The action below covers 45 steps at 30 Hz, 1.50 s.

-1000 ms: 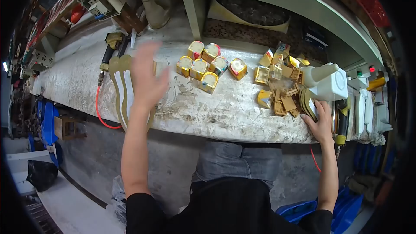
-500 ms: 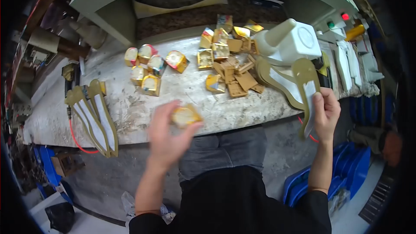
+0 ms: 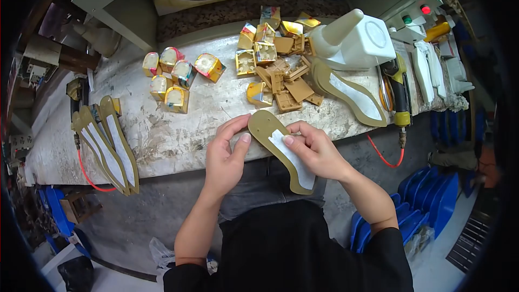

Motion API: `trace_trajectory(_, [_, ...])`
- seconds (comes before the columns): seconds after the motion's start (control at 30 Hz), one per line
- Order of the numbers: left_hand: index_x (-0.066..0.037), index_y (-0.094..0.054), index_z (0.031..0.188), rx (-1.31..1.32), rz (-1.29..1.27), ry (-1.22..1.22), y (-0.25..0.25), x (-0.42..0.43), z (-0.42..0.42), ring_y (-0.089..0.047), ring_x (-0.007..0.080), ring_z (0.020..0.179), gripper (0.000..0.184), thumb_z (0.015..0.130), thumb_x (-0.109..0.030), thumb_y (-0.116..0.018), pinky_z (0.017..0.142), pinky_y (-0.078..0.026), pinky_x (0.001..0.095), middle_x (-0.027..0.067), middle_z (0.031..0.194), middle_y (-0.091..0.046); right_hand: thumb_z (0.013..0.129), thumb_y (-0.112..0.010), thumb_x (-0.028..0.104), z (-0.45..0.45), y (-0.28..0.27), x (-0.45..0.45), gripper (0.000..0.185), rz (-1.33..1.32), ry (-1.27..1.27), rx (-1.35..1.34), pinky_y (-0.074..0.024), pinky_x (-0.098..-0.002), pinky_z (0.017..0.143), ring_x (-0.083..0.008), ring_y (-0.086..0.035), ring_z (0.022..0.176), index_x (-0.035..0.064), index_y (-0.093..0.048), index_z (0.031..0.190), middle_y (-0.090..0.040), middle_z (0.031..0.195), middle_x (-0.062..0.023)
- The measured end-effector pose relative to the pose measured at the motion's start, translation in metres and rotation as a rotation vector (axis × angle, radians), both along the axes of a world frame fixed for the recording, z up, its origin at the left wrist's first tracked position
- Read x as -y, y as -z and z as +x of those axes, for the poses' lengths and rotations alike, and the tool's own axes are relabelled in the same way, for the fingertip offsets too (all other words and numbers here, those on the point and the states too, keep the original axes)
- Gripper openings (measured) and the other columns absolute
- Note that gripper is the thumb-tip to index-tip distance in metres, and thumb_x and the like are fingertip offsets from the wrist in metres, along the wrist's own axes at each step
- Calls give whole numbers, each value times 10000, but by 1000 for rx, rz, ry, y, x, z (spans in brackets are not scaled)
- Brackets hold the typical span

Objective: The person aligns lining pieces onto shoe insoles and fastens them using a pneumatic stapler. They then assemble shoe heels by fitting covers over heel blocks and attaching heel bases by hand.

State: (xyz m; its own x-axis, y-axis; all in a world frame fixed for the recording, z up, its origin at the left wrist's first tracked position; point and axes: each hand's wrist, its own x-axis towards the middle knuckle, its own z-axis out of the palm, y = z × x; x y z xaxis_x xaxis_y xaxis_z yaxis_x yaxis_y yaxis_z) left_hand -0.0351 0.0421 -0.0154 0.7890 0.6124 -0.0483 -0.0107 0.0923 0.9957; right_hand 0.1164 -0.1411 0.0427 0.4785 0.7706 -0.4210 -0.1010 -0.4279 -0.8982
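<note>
An olive insole with a white strip [image 3: 260,124] is pinched in my right hand [image 3: 316,151], thumb on top, near the table's front edge. Curled at the insole's rounded upper end is my left hand [image 3: 227,157]; what its fingertips hold is hidden by the insole. Beyond, several yellow blocks with pale tops [image 3: 177,99] stand in a group. To their right is a pile of brown pieces [image 3: 299,90] and yellow-cornered blocks. More insoles lie stacked [image 3: 357,100] at the right, and several others [image 3: 120,143] lie at the left edge.
Behind the right stack stands a white bottle [image 3: 373,43] with a cone spout. A yellow-black air tool [image 3: 400,89] with a red hose lies right of it; another tool [image 3: 75,94] is at the far left. A grey shelf frame [image 3: 124,21] spans the table's back.
My hands have come together at the front. The insole in my right hand moved left and tilted. The yellow block in my left hand no longer shows. The view has shifted slightly.
</note>
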Motion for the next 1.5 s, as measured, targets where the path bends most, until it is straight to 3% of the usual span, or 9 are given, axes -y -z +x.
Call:
trace_trajectory(0.13, [33, -735, 1225, -38, -133, -50, -4, 4, 6, -677, 312, 1219, 303, 933, -40, -769, 1081, -516, 389, 177, 1226, -735, 1108, -655, 197, 4, -5, -7, 249, -102, -54, 68, -436, -214, 589, -1, -545, 670, -2, -630, 1256, -697, 815, 19])
trace_trajectory(0.37, [17, -762, 1114, -139, 383, -169, -8, 19, 16, -696, 275, 1080, 194, 928, -38, -772, 972, -552, 390, 150, 1147, -759, 1069, -706, 193, 0, 0, -21, 289, 9, 43, 242, -438, -248, 589, -30, -525, 658, -41, -680, 1236, -698, 800, -7])
trace_trajectory(0.77, [44, -793, 957, -134, 318, -119, -14, 5, 22, -704, 210, 954, 116, 957, -72, -789, 828, -588, 321, 133, 946, -779, 973, -791, 193, 1, 8, -36, 282, -9, 107, 368, -538, -305, 635, -122, -661, 649, -46, -792, 1122, -766, 802, -137])
trace_trajectory(0.87, [45, -794, 965, -156, 300, -107, -14, 0, 24, -705, 205, 924, 116, 960, -71, -788, 815, -587, 315, 134, 949, -778, 998, -770, 212, 24, -25, -5, 290, -26, 196, 329, -581, -330, 719, -127, -714, 761, -23, -787, 1165, -803, 896, -105])
trace_trajectory(0.9, [45, -794, 968, -186, 274, -106, -12, 2, 22, -706, 203, 909, 116, 961, -70, -788, 808, -586, 311, 135, 951, -777, 1019, -744, 219, 43, -35, 22, 304, -59, 389, 632, -575, -316, 767, -123, -702, 834, -13, -771, 1215, -804, 967, -91])
trace_trajectory(1.0, [45, -789, 963, -179, 296, -107, -11, 1, 19, -702, 187, 888, 120, 964, -76, -791, 799, -580, 302, 131, 955, -776, 1000, -782, 341, 176, -51, 132, 556, -109, 745, 1159, -575, -321, 899, -199, -724, 940, -33, -677, 1398, -772, 1097, -148])
trace_trajectory(1.07, [44, -786, 961, -152, 305, -75, -10, -1, 20, -700, 179, 877, 123, 965, -79, -793, 794, -577, 297, 130, 957, -775, 914, -849, 482, 237, -42, 189, 840, -544, 560, 1036, -585, -332, 889, -207, -723, 934, -80, -587, 1481, -763, 1085, -149])
trace_trajectory(1.2, [39, -766, 942, -173, 312, -91, 4, -2, 13, -683, 148, 848, 115, 977, -69, -784, 786, -565, 289, 116, 983, -770, 806, -915, 541, 247, -48, 163, 1020, -648, 510, 532, -565, -324, 830, -159, -693, 948, -90, -550, 1520, -751, 1085, -144])
trace_trajectory(1.5, [48, -778, 920, -126, 347, -121, -8, 0, 21, -708, 204, 876, 117, 945, -65, -798, 781, -573, 313, 135, 935, -779, 894, -795, 284, 261, -14, 171, 427, -424, 411, 454, -526, -304, 723, -123, -647, 787, -30, -733, 1176, -726, 908, -45])
